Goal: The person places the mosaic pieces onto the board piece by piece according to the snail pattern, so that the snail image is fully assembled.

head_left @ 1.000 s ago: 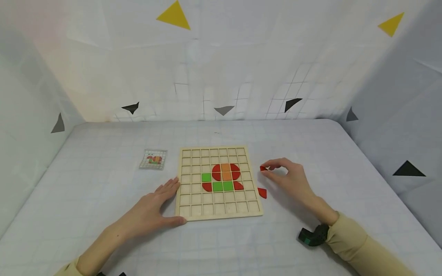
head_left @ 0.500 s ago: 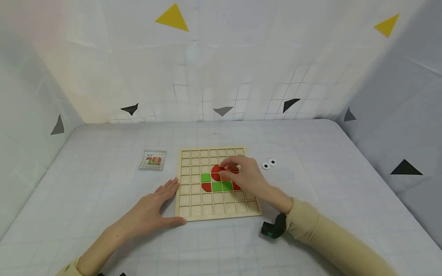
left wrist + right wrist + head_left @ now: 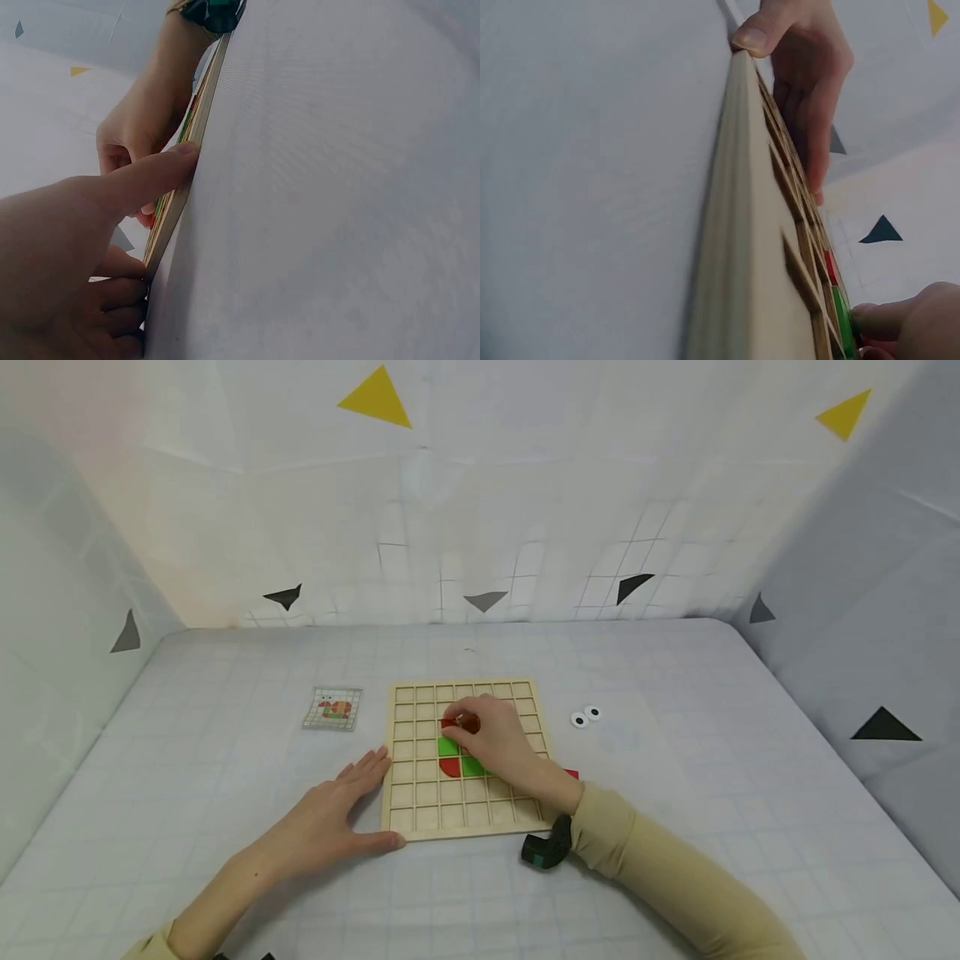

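Note:
A wooden grid board (image 3: 423, 793) lies on the table with coloured tiles in its cells. My left hand (image 3: 322, 818) rests against its left edge, fingers extended, thumb at the near corner. Over the board, my right hand (image 3: 498, 739) pinches a red quarter-circle tile (image 3: 447, 723) between thumb and fingertips, at the cell just above a green square tile (image 3: 447, 747). Below that square sits another red quarter-circle tile (image 3: 450, 767), beside a second green tile (image 3: 472, 767). The right hand hides most of the other tiles. Thumb and board edge (image 3: 184, 191) touch in the left wrist view.
A small picture card (image 3: 333, 708) with a grid pattern lies left of the board. Two round googly-eye pieces (image 3: 586, 717) lie to its right. Part of a loose red tile (image 3: 572, 773) shows at the board's right edge, behind the right wrist.
My right hand has carried the red tile leftward from beside the board to the cell above the green square, uncovering the googly-eye pieces. The left hand has stayed put.

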Available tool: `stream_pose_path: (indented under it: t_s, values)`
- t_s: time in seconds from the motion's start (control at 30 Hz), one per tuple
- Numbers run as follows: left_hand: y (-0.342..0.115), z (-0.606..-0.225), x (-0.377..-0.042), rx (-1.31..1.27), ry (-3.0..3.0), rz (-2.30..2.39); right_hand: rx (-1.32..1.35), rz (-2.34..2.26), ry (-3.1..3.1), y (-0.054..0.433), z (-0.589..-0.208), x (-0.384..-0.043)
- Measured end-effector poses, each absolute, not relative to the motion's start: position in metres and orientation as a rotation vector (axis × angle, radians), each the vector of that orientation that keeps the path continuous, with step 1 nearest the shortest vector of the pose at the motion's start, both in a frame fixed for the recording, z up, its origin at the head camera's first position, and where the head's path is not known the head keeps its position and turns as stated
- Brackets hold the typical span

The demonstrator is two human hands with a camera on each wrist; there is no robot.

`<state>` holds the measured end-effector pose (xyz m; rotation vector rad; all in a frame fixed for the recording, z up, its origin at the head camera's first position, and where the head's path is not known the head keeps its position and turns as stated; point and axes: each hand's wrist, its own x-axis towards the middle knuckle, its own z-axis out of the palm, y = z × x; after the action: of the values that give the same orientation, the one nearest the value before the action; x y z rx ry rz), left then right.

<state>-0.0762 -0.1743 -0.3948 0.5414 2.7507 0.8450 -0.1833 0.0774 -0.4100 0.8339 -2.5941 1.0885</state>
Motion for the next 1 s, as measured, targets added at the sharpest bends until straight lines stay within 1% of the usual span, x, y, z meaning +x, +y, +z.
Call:
stream_pose_path:
  t_s: [0.7,0.87,1.0]
  values:
    - [-0.174,-0.393,-0.076,0.54,2.761,0.83,0.956,1.022,-2.479,0.079,-0.417,-0.18]
    - [-0.174,-0.394,-0.075,0.526,2.756,0.818,0.904,1.107,-2.435,0.08,-0.415,-0.182]
    - [-0.173,-0.393,-0.076,0.527,2.753,0.818,0.794,1.287,-2.428,0.088,-0.402,-0.184]
